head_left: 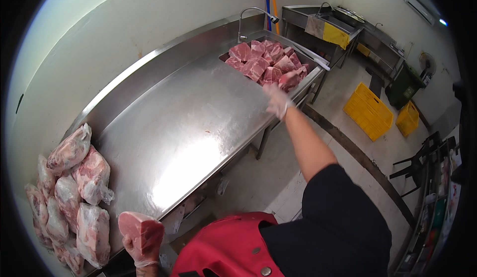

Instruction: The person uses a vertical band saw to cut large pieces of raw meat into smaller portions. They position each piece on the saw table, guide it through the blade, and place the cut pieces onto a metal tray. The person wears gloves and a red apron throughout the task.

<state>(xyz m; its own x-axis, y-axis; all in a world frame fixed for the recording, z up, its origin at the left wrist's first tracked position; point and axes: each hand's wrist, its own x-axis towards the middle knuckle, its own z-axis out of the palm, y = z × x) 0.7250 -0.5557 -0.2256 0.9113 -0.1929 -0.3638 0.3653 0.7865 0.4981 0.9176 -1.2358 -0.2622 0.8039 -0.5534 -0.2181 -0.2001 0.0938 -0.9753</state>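
A thick cut of raw red meat (149, 232) with a pale fat edge is gripped in my gloved left hand (133, 248), close to the table's near left edge. My right arm is stretched out across the table's front. At its end, my right hand (277, 101), in a clear glove, is smeared by motion. Its fingers are too blurred to read. Just beyond them lies a redder meat chunk (290, 80) at the near side of the sink basin (314, 67). Large raw meat chunks (256, 67) fill that basin in a heap.
Several plastic-wrapped meat pieces (93, 232) are piled at the steel table's (184, 113) left end. A curved faucet (240, 25) rises behind the basin. Yellow crates (368, 110) and a dark green bin (403, 86) stand on the floor at right, near a black chair (420, 160).
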